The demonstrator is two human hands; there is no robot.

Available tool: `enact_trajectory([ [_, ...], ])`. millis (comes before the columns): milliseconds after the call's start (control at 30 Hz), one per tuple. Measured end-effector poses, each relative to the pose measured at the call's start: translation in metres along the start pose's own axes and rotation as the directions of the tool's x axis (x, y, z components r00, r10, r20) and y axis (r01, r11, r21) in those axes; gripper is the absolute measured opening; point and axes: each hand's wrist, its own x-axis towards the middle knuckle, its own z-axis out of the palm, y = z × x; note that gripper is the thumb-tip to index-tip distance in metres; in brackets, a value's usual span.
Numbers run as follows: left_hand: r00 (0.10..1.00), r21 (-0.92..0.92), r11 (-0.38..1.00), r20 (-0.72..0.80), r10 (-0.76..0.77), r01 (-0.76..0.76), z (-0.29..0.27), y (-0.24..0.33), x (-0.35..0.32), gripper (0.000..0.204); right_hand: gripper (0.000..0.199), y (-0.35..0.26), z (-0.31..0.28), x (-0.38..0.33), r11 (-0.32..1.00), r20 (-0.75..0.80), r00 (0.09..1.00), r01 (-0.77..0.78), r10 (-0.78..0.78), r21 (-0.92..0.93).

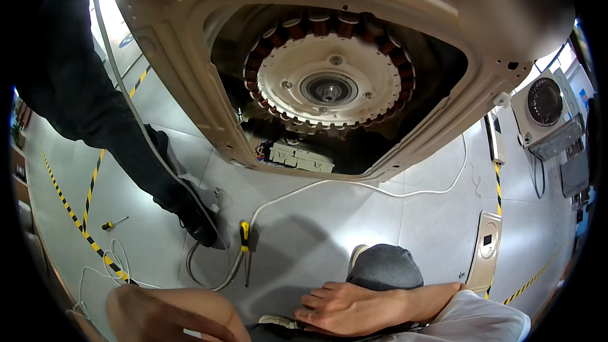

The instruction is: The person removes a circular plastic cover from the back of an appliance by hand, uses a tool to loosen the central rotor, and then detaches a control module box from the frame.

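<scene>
While a screwdriver (245, 236) lies left of our loosely spread right hand (334, 307), we cannot tell our left hand's (147, 318) grip.

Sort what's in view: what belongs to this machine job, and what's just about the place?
Probably the job's:
open beige metal machine casing
round white coil-ringed motor
nearer yellow-handled screwdriver

Apparently just about:
white washer with round dark door
yellow-black striped floor tape

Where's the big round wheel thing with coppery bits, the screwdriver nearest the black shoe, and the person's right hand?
Round wheel thing (329, 90): head view, on its metal centre.
Screwdriver (245, 234): head view, on its yellow-and-black handle.
Right hand (342, 307): head view, on its back.
</scene>
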Motion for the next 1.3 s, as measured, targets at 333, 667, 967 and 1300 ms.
enact_trajectory([
  [333,1.0,-0.048,0.999,0.006,-0.006,0.007,-0.001,-0.005,0.0,0.028,0.028,0.001,0.006,0.0,1.0,-0.063,0.998,0.004,-0.005,-0.015],
  [667,1.0,-0.036,0.999,-0.01,-0.021,0.021,0.001,-0.004,-0.002,0.025,0.027,-0.002,0.004,-0.002,1.0,-0.031,1.0,-0.005,0.004,-0.031],
  [967,0.999,-0.006,1.0,-0.01,-0.031,0.031,0.001,0.002,0.0,0.028,0.027,-0.006,0.005,-0.003,0.999,-0.042,0.999,0.005,-0.007,-0.048],
  [1300,0.807,0.276,0.774,-0.006,-0.591,0.569,0.004,-0.021,0.029,0.05,0.028,-0.01,0.005,0.001,0.996,-0.045,0.998,0.041,-0.045,-0.082],
])
